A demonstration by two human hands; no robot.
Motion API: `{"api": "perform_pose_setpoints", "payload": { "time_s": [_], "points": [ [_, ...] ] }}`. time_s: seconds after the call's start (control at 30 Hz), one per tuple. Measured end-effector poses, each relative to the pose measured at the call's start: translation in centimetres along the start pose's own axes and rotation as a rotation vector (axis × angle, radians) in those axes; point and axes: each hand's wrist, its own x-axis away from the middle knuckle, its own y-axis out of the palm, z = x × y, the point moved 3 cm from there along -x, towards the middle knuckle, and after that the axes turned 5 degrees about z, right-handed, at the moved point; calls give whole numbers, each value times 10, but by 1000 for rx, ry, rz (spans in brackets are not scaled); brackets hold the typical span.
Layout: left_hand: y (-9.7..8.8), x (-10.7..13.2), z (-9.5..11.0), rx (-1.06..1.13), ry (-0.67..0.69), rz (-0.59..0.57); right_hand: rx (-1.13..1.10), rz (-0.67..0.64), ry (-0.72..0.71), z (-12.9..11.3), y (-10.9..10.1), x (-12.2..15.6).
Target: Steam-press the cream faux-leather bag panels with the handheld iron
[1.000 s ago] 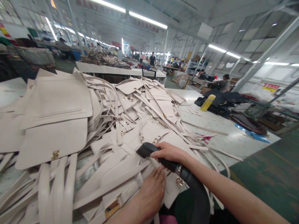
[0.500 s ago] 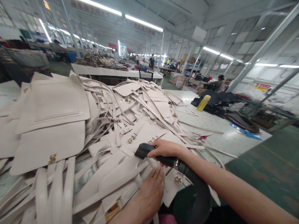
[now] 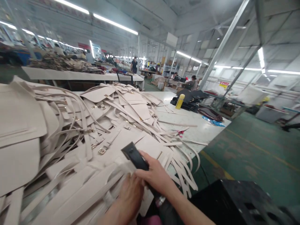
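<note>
My right hand (image 3: 156, 177) is wrapped round a black hose nozzle (image 3: 134, 155), whose flat mouth points up and left over a heap of cream leather bag pieces and straps (image 3: 98, 131). My left hand (image 3: 129, 197) lies just under it, fingers together and pressed flat on a cream strap (image 3: 93, 190) at the near edge of the heap. The hose runs down past my wrist and out of sight.
The heap covers a white table (image 3: 199, 128). A yellow bottle (image 3: 179, 101) and dark bags (image 3: 199, 106) sit at its far right end. A black box (image 3: 239, 203) stands low right on the green floor. Other tables and several people are farther back.
The view has swung right and down. My right hand has drawn the nozzle nearer and tipped its mouth upward. My left hand has slid back towards me on the strap.
</note>
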Motion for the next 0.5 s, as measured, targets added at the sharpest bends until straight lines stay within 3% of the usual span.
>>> {"api": "perform_pose_setpoints", "payload": {
  "time_s": [0.13,0.23,0.33,0.5],
  "points": [
    [-26,-21,6,-95,-89,-20,-195,139,302,64,-82,51],
    [-28,-31,9,-68,-46,-13,-231,280,417,107,-128,76],
    [-15,-33,10,-28,-16,-122,-279,250,452,127,-144,84],
    [-10,-33,10,-7,-8,-192,-242,96,459,130,-135,59]
  ]
}}
